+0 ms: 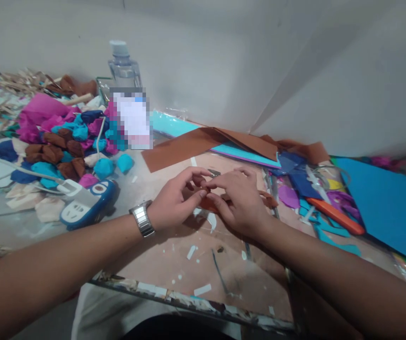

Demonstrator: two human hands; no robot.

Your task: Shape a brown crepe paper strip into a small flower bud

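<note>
Over the table in front of me, my left hand (pixel 174 198), with a metal watch (pixel 142 218) on its wrist, pinches a small piece of brown paper (pixel 208 204). My right hand (pixel 243 204) meets it from the other side, thumb and fingers closed on the same piece. The fingers hide much of the paper. A small metal object (pixel 213 173) shows just beyond the fingertips; its kind is unclear. Behind the hands lies a long brown paper strip (pixel 178 145), folded over toward the right.
Crumpled paper pieces (pixel 52 153) in several colours heap at the left, beside a blue power strip (pixel 88 205) with a white plug. A clear bottle (pixel 125 66) stands behind a blurred screen (pixel 134 118). An orange cutter (pixel 335 216) and blue sheet (pixel 394 203) lie right.
</note>
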